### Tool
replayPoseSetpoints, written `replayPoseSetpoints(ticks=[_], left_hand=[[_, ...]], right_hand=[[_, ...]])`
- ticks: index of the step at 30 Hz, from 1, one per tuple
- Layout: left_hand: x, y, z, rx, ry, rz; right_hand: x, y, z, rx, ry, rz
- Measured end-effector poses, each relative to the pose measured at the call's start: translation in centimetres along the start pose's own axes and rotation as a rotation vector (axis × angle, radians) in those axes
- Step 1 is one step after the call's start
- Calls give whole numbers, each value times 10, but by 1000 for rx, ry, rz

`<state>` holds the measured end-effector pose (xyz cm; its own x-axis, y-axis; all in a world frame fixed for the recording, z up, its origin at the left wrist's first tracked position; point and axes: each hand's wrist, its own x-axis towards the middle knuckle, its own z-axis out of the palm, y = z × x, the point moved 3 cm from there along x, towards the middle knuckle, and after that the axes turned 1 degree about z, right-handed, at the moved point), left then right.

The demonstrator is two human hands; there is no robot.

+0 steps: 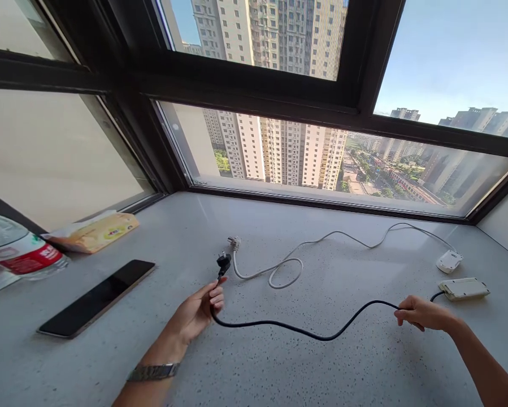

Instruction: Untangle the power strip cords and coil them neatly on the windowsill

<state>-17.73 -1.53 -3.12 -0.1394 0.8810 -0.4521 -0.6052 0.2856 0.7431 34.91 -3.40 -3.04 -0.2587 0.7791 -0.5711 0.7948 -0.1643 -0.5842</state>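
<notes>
A black power cord [294, 332] runs in a loose wave between my two hands over the speckled white sill. My left hand [198, 311] is closed round the cord just below its black plug [224, 262]. Farther along, my right hand [421, 312] pinches the same cord close to the flat white power strip [464, 289] at its end. Behind lies a white cord [285, 261], bent into a small loop. Its white plug [235, 243] rests beside the black plug, and its other end meets a rounded white socket block [449, 261].
On the left lie a dark-screened phone [99, 298] and a yellow tissue pack [99, 232]. A clear bottle with a red label [22, 251] is near the left edge. Dark window frames [254, 90] border the sill [245, 373] at the back and left.
</notes>
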Motion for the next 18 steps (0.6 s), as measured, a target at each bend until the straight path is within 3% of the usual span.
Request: replayPoseSetpoints(ticks=[3, 7, 9, 11, 14, 16, 18], left_hand=[[10, 7, 28, -227, 31, 9], [30, 15, 53, -287, 57, 112], [34, 14, 68, -304, 41, 154], [29, 9, 89, -314, 4, 181], [4, 3, 132, -322, -149, 185], [-19, 5, 158, -378, -332, 195], [-39, 16, 168, -471, -423, 225]], right_hand=[[-7, 19, -12, -121, 67, 203], [-17, 37, -24, -139, 126, 292], [-24, 35, -29, -244, 204, 309], [-30, 14, -29, -359, 354, 243], [-31, -50, -12, -366, 515, -55], [-22, -97, 11, -299, 445, -269], [-5, -133, 36, -215, 276, -451]])
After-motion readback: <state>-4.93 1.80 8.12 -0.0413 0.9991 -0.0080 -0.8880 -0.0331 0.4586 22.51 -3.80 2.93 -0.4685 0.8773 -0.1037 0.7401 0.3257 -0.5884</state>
